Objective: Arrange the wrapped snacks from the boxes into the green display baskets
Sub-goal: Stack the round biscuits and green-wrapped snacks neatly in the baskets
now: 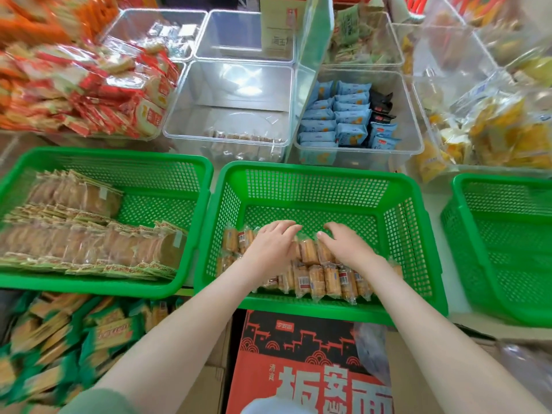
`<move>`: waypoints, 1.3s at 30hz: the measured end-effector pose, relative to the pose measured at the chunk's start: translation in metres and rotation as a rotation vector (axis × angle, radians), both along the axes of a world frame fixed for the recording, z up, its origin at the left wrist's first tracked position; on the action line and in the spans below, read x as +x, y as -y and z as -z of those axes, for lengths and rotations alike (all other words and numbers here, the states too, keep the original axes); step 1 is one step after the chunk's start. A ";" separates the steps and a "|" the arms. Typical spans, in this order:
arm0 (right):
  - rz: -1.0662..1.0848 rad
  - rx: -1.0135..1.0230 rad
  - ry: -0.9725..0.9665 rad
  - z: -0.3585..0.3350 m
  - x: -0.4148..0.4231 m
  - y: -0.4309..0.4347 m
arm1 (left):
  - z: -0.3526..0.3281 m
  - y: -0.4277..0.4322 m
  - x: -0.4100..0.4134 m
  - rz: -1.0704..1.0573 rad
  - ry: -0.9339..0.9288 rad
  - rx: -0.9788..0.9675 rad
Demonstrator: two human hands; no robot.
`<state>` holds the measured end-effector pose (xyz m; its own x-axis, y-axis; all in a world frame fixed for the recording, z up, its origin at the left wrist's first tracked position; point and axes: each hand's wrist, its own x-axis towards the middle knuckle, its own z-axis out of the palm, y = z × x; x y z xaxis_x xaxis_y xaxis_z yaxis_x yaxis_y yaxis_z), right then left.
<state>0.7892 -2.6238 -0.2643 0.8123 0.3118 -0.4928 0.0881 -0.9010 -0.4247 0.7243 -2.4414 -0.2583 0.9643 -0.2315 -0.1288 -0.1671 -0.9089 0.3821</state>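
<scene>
DESK: What does the head view show?

OPERATOR: Both hands are down in the middle green basket (313, 171). The left hand (273, 245) and right hand (348, 246) lie side by side on the wrapped snacks (316, 279). These stand packed in rows against the basket's near wall, with mesh floor showing behind them. The fingers (286, 228) lie flat and close together on the packets, pressing, pinching nothing that I can see.

DESK: How would you have the step done?

OPERATOR: I read it as a squaring-up. Press lightly with flat palms and draw the rows toward the near wall so the packets stand shoulder to shoulder, barcodes all one way (the film looks slippery, so a hard shove could topple a row or break what is inside). The next row would then go in behind.

DESK: Anything legible?

OPERATOR: Little. Each packet carries a white barcode label (304, 282) with a red strip, and the print is too small to read. The red-and-black box (298, 354) under the basket shows big white Chinese characters, cut off by the lower edge, and above them a small boxed logo I cannot make out. The left basket (113, 153) holds round wafers in clear film, their printed edges blurred.
</scene>
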 end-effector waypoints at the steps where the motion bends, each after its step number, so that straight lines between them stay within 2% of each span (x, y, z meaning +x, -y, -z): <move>1: 0.007 -0.006 0.067 -0.004 -0.003 -0.005 | -0.003 -0.008 -0.006 -0.003 0.035 -0.040; 5: 0.028 0.142 0.391 -0.026 -0.030 -0.044 | -0.013 -0.050 -0.041 -0.004 0.209 -0.168; 9: -0.172 0.311 0.653 -0.035 -0.091 -0.115 | -0.018 -0.102 -0.095 0.187 0.251 -0.074; 14: -0.402 0.486 0.755 -0.027 -0.187 -0.212 | 0.001 -0.180 -0.170 0.239 0.327 0.002; 18: -0.538 0.445 0.601 0.009 -0.237 -0.272 | 0.030 -0.255 -0.239 0.167 0.215 0.061; 22: -0.607 0.141 0.181 0.044 -0.255 -0.317 | 0.054 -0.314 -0.285 -0.076 -0.110 0.213; 24: -0.639 0.017 0.059 0.055 -0.260 -0.335 | 0.069 -0.338 -0.297 -0.142 -0.207 0.337; 29: -0.618 -0.037 -0.011 0.085 -0.260 -0.364 | 0.094 -0.378 -0.308 -0.297 -0.206 0.293; 34: -0.658 -0.129 0.065 0.099 -0.258 -0.377 | 0.108 -0.396 -0.303 -0.682 -0.349 0.149; 39: -0.617 -0.093 0.103 0.099 -0.259 -0.372 | 0.110 -0.409 -0.294 -0.714 -0.416 0.076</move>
